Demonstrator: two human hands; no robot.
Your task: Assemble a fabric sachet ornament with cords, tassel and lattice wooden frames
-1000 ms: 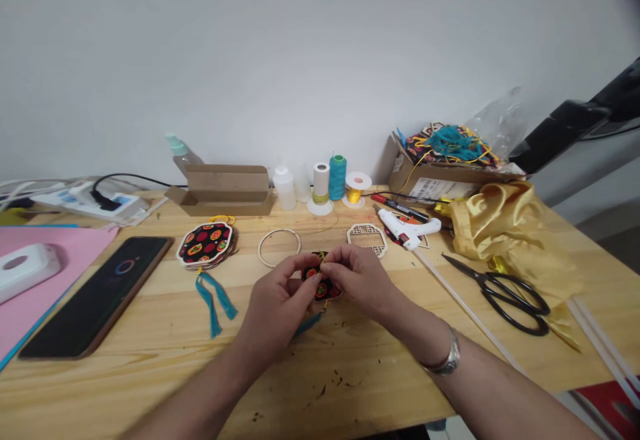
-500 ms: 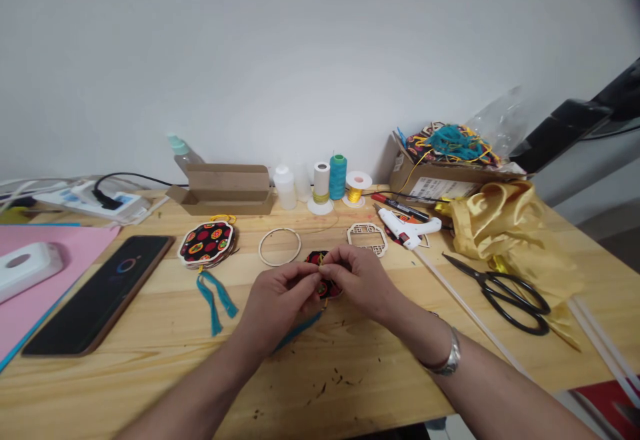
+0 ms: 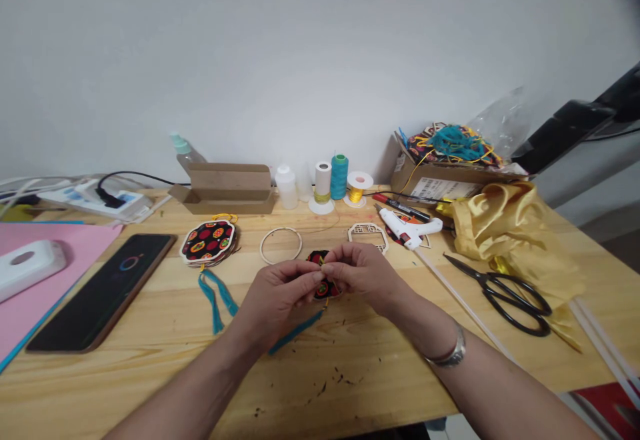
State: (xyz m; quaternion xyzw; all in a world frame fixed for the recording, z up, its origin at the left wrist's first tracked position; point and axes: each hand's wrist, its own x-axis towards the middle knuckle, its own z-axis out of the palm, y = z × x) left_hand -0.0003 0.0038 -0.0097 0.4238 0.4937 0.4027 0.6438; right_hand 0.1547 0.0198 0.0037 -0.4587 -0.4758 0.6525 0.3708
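Note:
Over the middle of the wooden table [image 3: 150, 373], my left hand [image 3: 280, 297] and my right hand [image 3: 367, 277] meet, fingers pinched on a small black ornament with red and orange dots [image 3: 323, 287]. A teal tassel [image 3: 295, 332] trails from it toward me along the table. The hands hide most of the ornament. A silver bracelet [image 3: 447, 355] circles my right wrist.
A stack of like ornaments with a teal tassel [image 3: 207, 243], a wooden ring [image 3: 281, 245] and a lattice frame [image 3: 369, 235] lie behind my hands. Left: a phone [image 3: 103, 290], pink sheet [image 3: 30, 293]. Right: glue gun [image 3: 409, 227], scissors [image 3: 510, 293], yellow cloth [image 3: 505, 227], boxes, thread spools [image 3: 339, 177].
Both hands stay pinched on the ornament with small finger shifts. The teal tassel shows further out below my left hand. The view has drifted slightly.

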